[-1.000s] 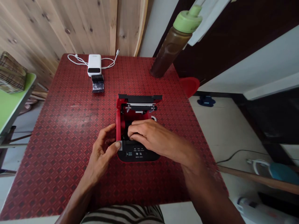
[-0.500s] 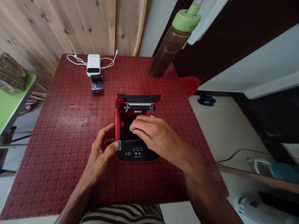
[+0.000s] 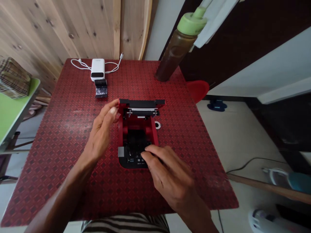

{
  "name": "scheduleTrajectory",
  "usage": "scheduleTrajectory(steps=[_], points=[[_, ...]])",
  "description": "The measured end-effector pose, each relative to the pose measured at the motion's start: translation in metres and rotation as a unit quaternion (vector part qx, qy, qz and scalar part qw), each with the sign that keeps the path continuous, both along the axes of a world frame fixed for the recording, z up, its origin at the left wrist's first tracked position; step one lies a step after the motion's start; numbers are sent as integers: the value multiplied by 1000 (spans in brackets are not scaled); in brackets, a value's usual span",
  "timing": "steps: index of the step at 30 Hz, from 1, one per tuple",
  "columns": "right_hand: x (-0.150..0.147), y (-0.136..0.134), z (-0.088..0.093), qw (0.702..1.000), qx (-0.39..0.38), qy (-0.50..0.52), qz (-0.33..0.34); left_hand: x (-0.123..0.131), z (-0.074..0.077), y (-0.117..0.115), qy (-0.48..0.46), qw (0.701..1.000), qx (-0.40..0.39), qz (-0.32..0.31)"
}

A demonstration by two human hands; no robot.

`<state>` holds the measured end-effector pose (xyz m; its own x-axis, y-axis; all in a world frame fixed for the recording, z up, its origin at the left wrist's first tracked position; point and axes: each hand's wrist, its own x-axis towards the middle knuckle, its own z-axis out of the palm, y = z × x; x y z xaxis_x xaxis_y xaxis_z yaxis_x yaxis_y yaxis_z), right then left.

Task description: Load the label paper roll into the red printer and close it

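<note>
A red and black label printer (image 3: 120,136) stands on the table with its lid (image 3: 143,103) raised. Inside its bay lies a black roll (image 3: 136,136), and a black strip from it seems to reach forward over the front panel. My right hand (image 3: 170,174) pinches at the strip's end with thumb and forefinger; the fingertips partly cover that end. On the other side, my left hand (image 3: 103,129) has its fingers stretched out, with the fingertips at the lid's left corner. A small white ring (image 3: 157,125) with a dark centre lies right of the printer.
At the back of the red patterned table (image 3: 73,129) are a white power bank (image 3: 97,68) with a cable and a short black strip (image 3: 101,89). A green-capped bottle (image 3: 170,55) stands back right. A red stool (image 3: 198,90) is beyond the right edge.
My left hand has gone from the printer's front left side up to its lid. The right hand has drawn back from inside the bay toward the front panel, and the black strip shows.
</note>
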<state>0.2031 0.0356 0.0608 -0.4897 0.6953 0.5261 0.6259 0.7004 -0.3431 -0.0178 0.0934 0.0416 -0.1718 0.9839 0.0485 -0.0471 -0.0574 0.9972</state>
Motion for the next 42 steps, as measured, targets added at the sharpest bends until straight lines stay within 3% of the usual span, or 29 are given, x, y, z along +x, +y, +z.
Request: scheduleTrajectory(steps=[3,6,10,17,23,27,35,42], points=[[0,-4,-1,1000,20,-1,4,5,2,13,-25,999,-6,23],[-1,-8,1,1000,22,-17,-2,6,4,11,-25,999,-4,41],[-4,-8,0,999,30,-33,-12,4,2,-8,-26,999,-28,20],[-6,-5,-8,997,70,-12,-13,0,-14,-45,-35,992,-111,-45],[-6,-3,-5,997,42,-25,-56,-2,-15,-45,-31,992,-113,-56],[-5,2,-4,999,-3,-1,-39,-3,-15,-46,-16,992,-112,-49],[-6,5,-4,998,-20,-2,-51,-2,-9,-48,25,992,-94,-78],[5,-3,-16,992,-48,104,-61,-1,-19,-57,35,993,-100,-46]])
